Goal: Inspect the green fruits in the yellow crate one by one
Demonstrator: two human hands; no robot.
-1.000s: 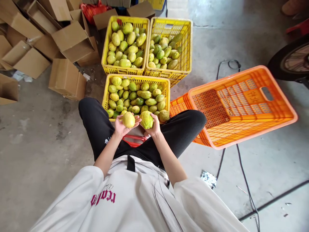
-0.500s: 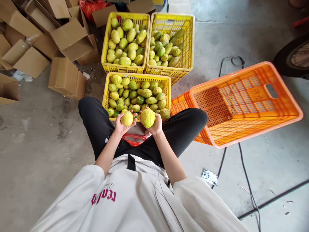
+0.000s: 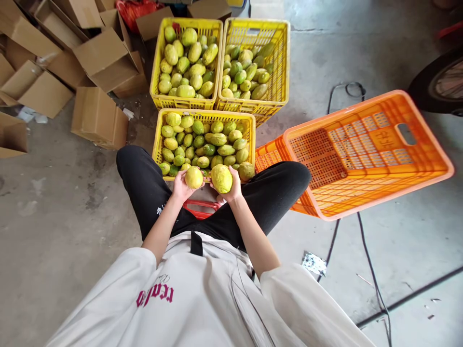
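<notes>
My left hand (image 3: pixel 180 188) is closed round a yellow papaya (image 3: pixel 194 177). A larger yellow-green papaya (image 3: pixel 222 178) with a bumpy skin sits in my right hand (image 3: pixel 236 189), fingers wrapped about its side and underneath. The two fruits are held side by side between my knees, a small gap apart. Just beyond them stands a low yellow crate (image 3: pixel 157 137) of green and yellow papayas, its near edge partly hidden by my hands. Some fingers are out of sight behind the fruit.
Two taller yellow crates (image 3: pixel 219 62) with papayas stand behind. An orange crate (image 3: pixel 379 202) lies tilted at my right, near black cables (image 3: pixel 367 255) and a wheel (image 3: pixel 439 84). Cardboard boxes (image 3: pixel 99 118) pile up at the left. Something red (image 3: pixel 201 210) shows between my legs.
The papaya in my left hand has shifted slightly right, closer to the other one. The papaya in my right hand has turned a little. The crates stay where they were.
</notes>
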